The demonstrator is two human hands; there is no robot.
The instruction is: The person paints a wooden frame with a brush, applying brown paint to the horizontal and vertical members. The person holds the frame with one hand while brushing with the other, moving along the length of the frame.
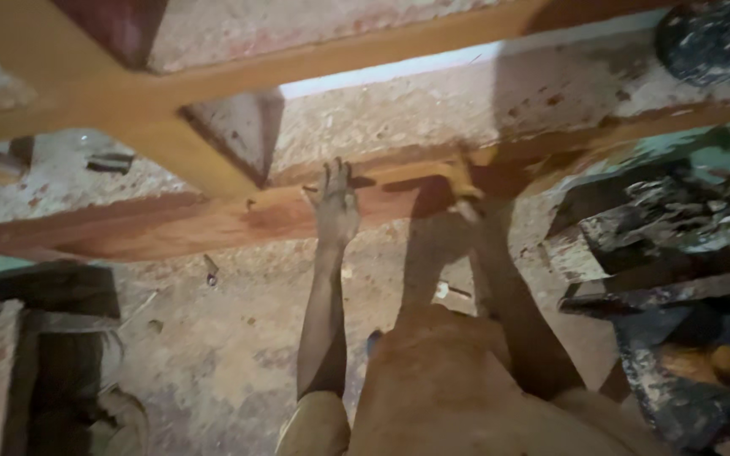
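Flat and open, the left hand (336,205) presses its spread fingers on the reddish plank (238,221), gripping nothing; the right hand (465,196) sits further along the same plank, in shadow, and seems to close on something small and yellowish at the edge, though I cannot tell what it is or how tightly it is held. That plank runs across the frame just above the dusty floor (213,363), part of a wooden frame (128,93) of pale, smooth, orange-tan bars that cross at angles. Its surface looks planed but streaked, darker and wet-looking near the left hand. If that patch is fresh stain or glue, the palm could slip or smear it, and a shove from one end might skew the plank against the frame. Leaning so far forward over both arms, the person could lose balance if the plank shifts. Small metal bits (210,270) lie loose on the gritty, speckled floor, a hazard to knees. At right stands a paint-crusted heap of junk (678,219), rough and flaking, well apart from the hands.
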